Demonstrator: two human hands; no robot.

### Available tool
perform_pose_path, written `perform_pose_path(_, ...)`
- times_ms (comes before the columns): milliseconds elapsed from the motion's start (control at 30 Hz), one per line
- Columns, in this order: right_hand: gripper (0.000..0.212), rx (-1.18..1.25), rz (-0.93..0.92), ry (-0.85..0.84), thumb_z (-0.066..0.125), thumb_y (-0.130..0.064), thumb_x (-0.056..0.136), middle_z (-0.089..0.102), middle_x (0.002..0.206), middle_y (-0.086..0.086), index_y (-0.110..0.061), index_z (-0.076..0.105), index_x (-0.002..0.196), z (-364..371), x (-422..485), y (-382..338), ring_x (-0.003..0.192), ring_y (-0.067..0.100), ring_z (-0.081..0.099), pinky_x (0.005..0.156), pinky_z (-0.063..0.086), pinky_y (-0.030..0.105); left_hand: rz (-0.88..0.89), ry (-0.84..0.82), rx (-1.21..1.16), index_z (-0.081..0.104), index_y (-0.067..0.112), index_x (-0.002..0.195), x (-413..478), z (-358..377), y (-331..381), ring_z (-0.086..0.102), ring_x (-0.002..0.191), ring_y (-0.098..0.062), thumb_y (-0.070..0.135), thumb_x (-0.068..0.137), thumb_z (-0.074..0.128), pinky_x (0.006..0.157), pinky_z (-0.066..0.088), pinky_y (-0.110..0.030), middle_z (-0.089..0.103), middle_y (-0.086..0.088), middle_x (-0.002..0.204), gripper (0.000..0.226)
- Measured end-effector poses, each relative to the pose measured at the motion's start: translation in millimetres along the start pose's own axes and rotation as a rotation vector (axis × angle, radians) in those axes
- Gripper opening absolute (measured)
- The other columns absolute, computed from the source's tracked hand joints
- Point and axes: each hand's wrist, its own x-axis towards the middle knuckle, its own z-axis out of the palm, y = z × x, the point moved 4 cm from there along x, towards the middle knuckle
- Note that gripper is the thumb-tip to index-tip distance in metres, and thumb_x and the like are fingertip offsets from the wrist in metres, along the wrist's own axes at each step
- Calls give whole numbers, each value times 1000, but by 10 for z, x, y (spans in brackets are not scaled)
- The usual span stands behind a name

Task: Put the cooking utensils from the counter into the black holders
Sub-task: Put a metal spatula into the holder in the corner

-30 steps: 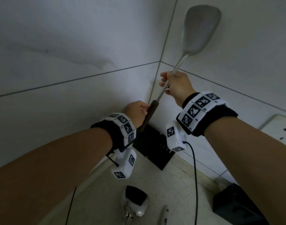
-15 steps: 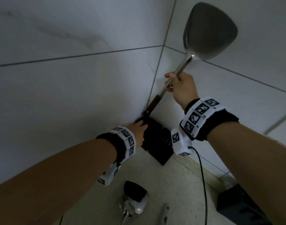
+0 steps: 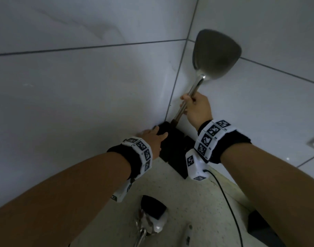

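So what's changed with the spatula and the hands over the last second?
The spatula has gone down, its dark handle end now entering the black holder. The left hand let go of that handle and dropped to brace the holder. The right hand keeps its grip on the metal shaft; the ladle on the counter hasn't moved.

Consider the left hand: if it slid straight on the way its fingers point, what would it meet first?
The left hand already rests on the black holder; going on, it would likely meet the spatula handle standing in it, though depth is unclear.
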Motion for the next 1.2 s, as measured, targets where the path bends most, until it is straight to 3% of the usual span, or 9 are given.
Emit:
perform_pose_path(267,32,84,219,36,60,-12,88,69,92,33,19,61,80,205,3,347,91,44,67,85,53,57,26,22,30,8,31,149,-34,-22,19,15,144,-36,32,94,48,116,22,-44,-1,-9,160,69)
perform_pose_path(367,38,31,258,16,62,-11,86,68,93,37,-4,51,50,259,41,373,92,46,67,82,53,59,17,18,50,7,33,149,-62,-67,38,16,144,-35,31,94,47,117,25,-45,-1,-7,160,68)
perform_pose_path(433,42,21,279,14,61,-11,87,70,93,34,-12,50,47,301,55,388,89,41,69,83,55,54,14,19,46,7,34,149,-85,-81,37,15,144,-35,32,95,46,117,26,-46,0,-7,160,66)
perform_pose_path(533,31,26,323,-38,56,-12,89,73,96,27,-7,61,59,354,38,403,76,28,65,71,53,38,7,11,36,7,34,148,-94,-73,28,15,144,-36,31,94,47,116,26,-47,0,-6,161,67)
perform_pose_path(733,26,-23,309,-106,52,-14,91,70,101,29,5,68,83,313,19,360,79,33,63,79,53,47,24,-5,45,7,32,149,-86,-86,74,16,144,-36,31,95,46,117,25,-45,0,-9,160,66)
perform_pose_path(867,34,-70,309,-131,49,-14,93,69,105,31,15,67,96,324,-8,282,97,45,65,88,52,51,28,-47,70,2,28,149,-105,-128,80,11,145,-36,31,97,44,119,21,-43,-3,-10,160,67)
perform_pose_path(1000,43,-197,266,-188,47,-28,97,67,106,32,9,59,80,270,-82,210,100,42,64,85,50,40,32,-56,61,-1,29,149,-154,-113,70,6,146,-35,32,97,43,119,18,-46,-7,-9,160,68)
perform_pose_path(1100,44,-215,297,-232,48,-33,96,62,87,27,1,54,69,230,-153,198,89,39,65,79,50,40,46,19,-25,1,29,149,-227,-119,47,11,146,-33,27,96,45,118,21,-44,-6,-8,160,69)
perform_pose_path(1200,46,-192,338,-239,53,-30,94,65,100,27,14,65,100,116,-222,195,97,36,64,92,51,41,54,123,-122,5,28,149,-311,-155,71,18,145,-31,23,95,48,117,25,-39,-1,-6,160,70)
